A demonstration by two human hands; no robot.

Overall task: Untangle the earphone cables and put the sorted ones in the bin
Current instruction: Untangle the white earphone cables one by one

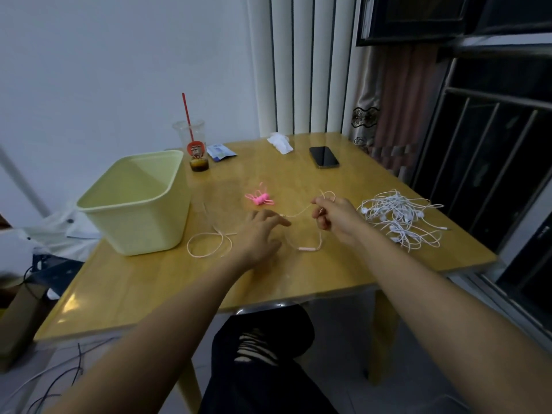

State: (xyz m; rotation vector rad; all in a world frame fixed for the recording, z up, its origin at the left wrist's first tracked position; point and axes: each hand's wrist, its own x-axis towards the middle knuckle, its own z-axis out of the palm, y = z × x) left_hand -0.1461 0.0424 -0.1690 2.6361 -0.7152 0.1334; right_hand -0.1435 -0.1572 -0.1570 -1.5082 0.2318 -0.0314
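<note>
Pinching a faint pale cable [300,213] in the right hand [336,218]; cannot tell whether the left hand [258,234] grips it.

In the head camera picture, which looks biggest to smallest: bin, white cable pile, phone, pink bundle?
Biggest: bin, then white cable pile. The phone and pink bundle look alike; phone is farther, so unranked.

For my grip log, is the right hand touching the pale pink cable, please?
Touching: the head view shows the right hand pinching the pale pink cable, which loops out above it.
</note>
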